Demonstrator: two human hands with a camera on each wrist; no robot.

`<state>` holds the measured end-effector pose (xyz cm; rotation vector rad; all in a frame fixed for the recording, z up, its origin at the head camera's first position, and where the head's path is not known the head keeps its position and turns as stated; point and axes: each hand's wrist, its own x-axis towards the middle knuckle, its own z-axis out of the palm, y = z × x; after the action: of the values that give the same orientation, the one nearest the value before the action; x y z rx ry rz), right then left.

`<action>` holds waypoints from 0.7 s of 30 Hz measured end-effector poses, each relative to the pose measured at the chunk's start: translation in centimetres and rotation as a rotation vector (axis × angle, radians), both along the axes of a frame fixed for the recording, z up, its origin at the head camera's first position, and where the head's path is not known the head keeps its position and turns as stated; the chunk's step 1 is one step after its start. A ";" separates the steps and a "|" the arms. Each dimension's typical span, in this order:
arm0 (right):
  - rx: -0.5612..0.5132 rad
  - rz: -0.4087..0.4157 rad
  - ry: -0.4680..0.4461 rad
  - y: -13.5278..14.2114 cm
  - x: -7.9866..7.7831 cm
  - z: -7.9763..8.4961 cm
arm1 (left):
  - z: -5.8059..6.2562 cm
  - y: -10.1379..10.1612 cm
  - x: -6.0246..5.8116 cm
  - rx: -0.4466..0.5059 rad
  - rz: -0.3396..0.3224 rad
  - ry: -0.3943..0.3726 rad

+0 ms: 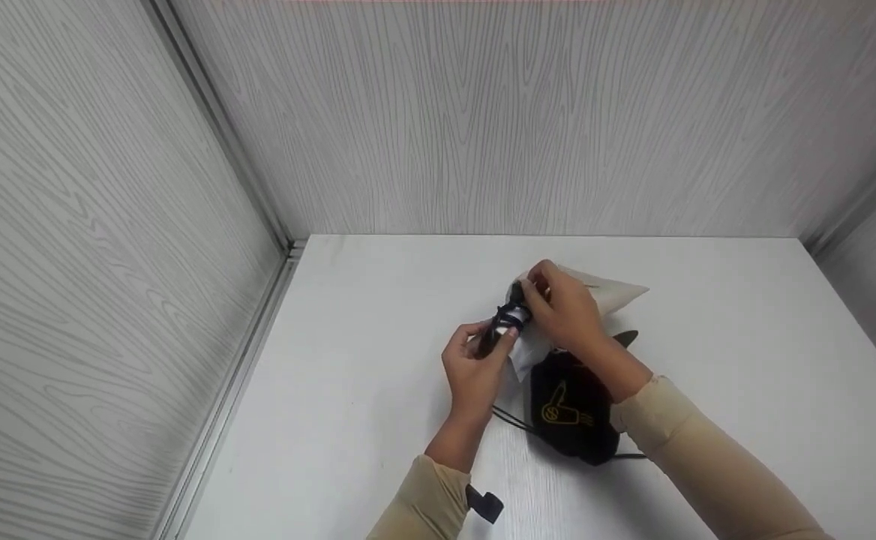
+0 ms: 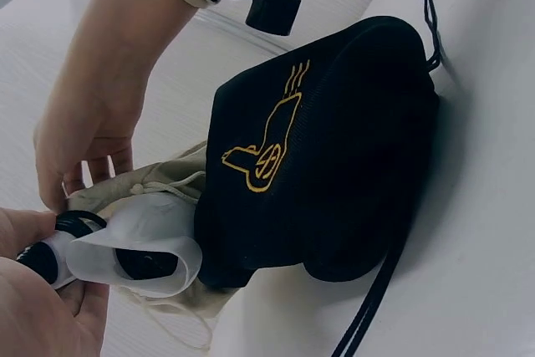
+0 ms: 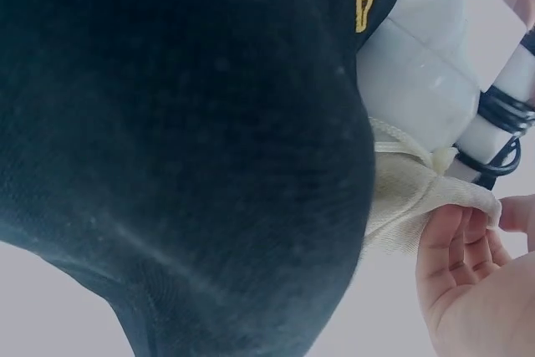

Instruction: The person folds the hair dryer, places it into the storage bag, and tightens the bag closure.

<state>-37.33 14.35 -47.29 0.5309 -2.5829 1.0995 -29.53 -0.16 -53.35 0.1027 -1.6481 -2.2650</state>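
Observation:
My left hand (image 1: 474,375) holds a white-and-black handle-like object (image 1: 511,319) wound with black cord (image 3: 504,113). At its far end is my right hand (image 1: 571,309), whose thumb and fingers pinch the edge of a beige cloth drawstring pouch (image 3: 405,194). A pale translucent plastic piece with a wide oval mouth (image 2: 138,236) lies between the pouch and the left hand. Below the right forearm sits a black drawstring bag (image 1: 569,412) with a yellow hair dryer outline. The palm and fingers partly hide the corded object.
Everything is on a white tabletop (image 1: 348,337). Grey wood-grain panels (image 1: 468,120) stand behind and to the left. Black drawstrings (image 2: 368,307) trail from the black bag. A dark strap (image 1: 485,504) hangs at the left sleeve.

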 end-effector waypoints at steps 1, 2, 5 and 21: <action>0.014 0.009 0.004 -0.1 0.1 0.0 | 0.0 0.0 0.0 0.008 0.002 0.002; 0.029 0.016 0.006 -0.2 0.2 0.0 | -0.1 -0.1 -0.1 0.016 0.005 0.004; 0.066 0.030 0.019 -0.4 0.6 0.0 | -0.1 -0.1 -0.1 0.040 0.007 0.012; 0.098 0.237 0.159 -1.3 2.3 0.1 | 0.3 0.0 -0.7 0.044 0.027 0.040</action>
<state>-35.08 13.08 -47.17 0.9292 -2.4907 0.9589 -30.24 -0.18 -53.07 0.0886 -1.5678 -2.2689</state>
